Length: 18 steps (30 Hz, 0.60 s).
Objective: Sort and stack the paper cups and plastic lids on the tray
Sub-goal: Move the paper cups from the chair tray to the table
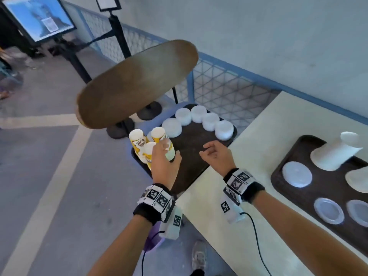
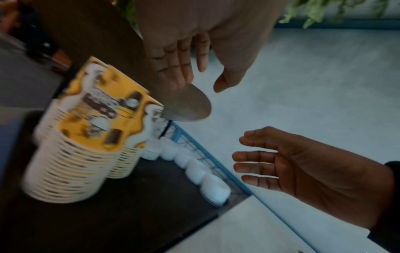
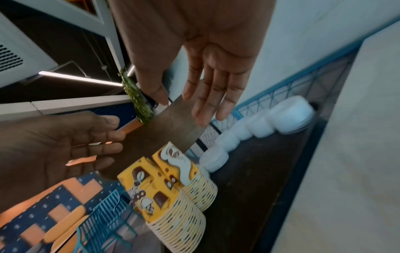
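Three upside-down stacks of yellow printed paper cups (image 1: 139, 143) (image 2: 86, 137) (image 3: 168, 196) stand at the left corner of the dark tray (image 1: 191, 156) (image 2: 129, 214) (image 3: 249, 188). Several stacks of white plastic lids (image 1: 199, 118) (image 2: 194, 169) (image 3: 259, 125) line its far edge. My left hand (image 1: 166, 154) (image 2: 194, 75) (image 3: 97, 145) hovers right beside the cup stacks, fingers straight, thumb apart, gripping nothing. My right hand (image 1: 211, 152) (image 2: 255, 160) (image 3: 201, 106) hangs over the tray's bare middle, fingers relaxed and empty.
A round brown tabletop (image 1: 137, 84) looms over the tray's left corner, close above the cups. A blue mesh railing (image 1: 229, 82) runs behind. On the white counter (image 1: 249, 176) to the right lies a second tray (image 1: 310, 198) with clear lids (image 1: 296, 174) and a white cup stack (image 1: 336, 150) on its side.
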Available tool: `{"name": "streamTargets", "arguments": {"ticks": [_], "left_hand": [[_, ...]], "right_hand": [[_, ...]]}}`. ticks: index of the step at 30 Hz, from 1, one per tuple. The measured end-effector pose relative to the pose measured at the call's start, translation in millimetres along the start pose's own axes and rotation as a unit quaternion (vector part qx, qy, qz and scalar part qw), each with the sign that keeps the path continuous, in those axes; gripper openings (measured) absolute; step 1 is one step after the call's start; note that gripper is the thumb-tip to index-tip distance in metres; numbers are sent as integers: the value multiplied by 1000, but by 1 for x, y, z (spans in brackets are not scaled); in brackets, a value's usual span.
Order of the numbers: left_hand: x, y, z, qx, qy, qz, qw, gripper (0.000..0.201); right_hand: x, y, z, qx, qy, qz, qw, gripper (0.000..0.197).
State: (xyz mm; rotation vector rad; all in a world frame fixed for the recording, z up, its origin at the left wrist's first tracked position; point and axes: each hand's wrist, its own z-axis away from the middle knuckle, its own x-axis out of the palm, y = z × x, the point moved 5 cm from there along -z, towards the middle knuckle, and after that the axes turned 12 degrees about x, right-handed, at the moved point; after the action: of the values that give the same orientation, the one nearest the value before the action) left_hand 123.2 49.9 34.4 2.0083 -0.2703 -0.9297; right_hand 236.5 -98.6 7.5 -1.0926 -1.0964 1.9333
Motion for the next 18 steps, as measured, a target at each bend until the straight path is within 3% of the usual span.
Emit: {"name": "streamTargets", "arguments": {"ticks": [5, 10, 18], "left_hand": [[-39, -51, -10, -48, 49, -38, 997, 58], [-32, -87, -5, -76, -11, -31, 997, 69], [-14, -109, -15, -123, -56, 38, 990, 73]], "right_hand": [[68, -11, -33, 29, -75, 49, 996, 47], [109, -30, -66, 9, -138, 134, 981, 77], [154, -47, -97, 0, -191, 150, 970, 88]]}}
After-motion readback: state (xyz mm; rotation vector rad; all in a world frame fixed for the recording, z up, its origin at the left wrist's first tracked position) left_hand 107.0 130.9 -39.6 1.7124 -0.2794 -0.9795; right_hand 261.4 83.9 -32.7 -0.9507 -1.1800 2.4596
